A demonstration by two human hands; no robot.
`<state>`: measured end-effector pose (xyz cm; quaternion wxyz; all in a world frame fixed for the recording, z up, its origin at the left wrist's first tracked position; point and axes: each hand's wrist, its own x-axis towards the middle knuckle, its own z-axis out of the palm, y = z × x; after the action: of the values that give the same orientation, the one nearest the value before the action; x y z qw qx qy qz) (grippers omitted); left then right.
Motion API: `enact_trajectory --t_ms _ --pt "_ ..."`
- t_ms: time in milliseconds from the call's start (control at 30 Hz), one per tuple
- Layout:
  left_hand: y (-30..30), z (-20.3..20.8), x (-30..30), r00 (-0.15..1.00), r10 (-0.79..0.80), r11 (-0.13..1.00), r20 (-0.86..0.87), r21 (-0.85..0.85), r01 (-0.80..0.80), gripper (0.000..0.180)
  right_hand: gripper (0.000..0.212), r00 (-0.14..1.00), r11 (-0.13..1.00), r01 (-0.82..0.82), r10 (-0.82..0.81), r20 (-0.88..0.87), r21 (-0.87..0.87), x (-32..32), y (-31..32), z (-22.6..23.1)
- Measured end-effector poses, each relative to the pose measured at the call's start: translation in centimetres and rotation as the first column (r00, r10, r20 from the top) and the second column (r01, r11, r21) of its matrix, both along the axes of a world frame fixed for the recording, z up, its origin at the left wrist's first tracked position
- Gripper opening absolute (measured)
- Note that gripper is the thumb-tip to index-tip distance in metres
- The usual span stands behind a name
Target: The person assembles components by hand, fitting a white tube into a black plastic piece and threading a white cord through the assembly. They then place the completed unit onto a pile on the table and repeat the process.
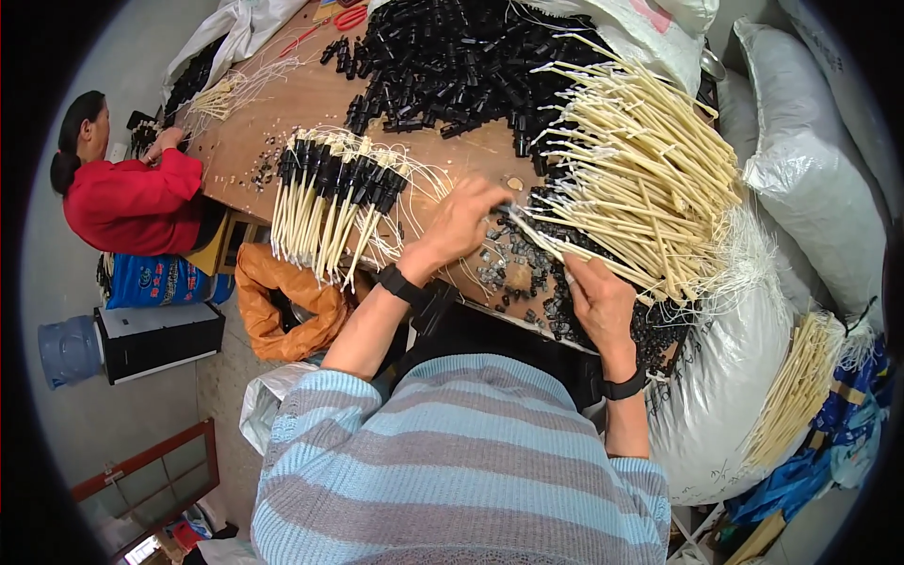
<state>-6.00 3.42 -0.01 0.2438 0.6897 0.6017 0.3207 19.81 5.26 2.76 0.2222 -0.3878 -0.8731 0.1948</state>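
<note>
My left hand (pixel 463 223) rests over the wooden table (pixel 311 104), its fingers pinched on the tip of a cream tube (pixel 533 235) with a white wire. My right hand (pixel 598 299) grips the same tube lower down, over a scatter of small black plastic parts (pixel 513 273). A big heap of loose cream tubes (pixel 640 169) lies just right of my hands. To the left lies a row of tubes fitted with black caps (pixel 330 193). A large pile of black plastic caps (pixel 452 61) covers the far middle of the table.
A person in a red top (pixel 132 202) works at the table's left end with another bundle of tubes (pixel 218 94). White sacks (pixel 810 160) stand at the right, one holding more tubes (pixel 800 386). An orange bag (pixel 282 301), a black box (pixel 155 339) and a water jug (pixel 66 348) sit on the floor at left.
</note>
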Motion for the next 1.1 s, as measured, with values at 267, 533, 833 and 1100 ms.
enact_trajectory --t_ms 267,533,833,1100 --pt "-1.0 -0.5 0.7 0.993 -0.027 0.956 -0.119 0.286 0.06 0.036 0.049 0.943 0.965 0.217 -0.246 0.224 0.147 1.3 0.2 0.6" --pt "-1.8 1.0 3.1 0.962 -0.148 0.943 -0.231 0.262 0.208 0.028 0.023 0.953 0.987 0.072 -0.11 -0.282 -0.143 0.1 0.9 -1.4" --pt "-1.9 1.4 5.1 0.743 0.299 0.899 0.599 -0.439 -0.008 0.022 0.019 0.974 0.996 -0.081 0.085 -0.212 0.027 -3.4 -1.1 -0.6" --pt "-2.8 -0.3 4.0 0.987 0.103 0.995 0.126 -0.018 -0.102 0.041 0.011 0.994 0.999 0.036 -0.036 -0.098 -0.009 -3.0 -1.6 -1.0"
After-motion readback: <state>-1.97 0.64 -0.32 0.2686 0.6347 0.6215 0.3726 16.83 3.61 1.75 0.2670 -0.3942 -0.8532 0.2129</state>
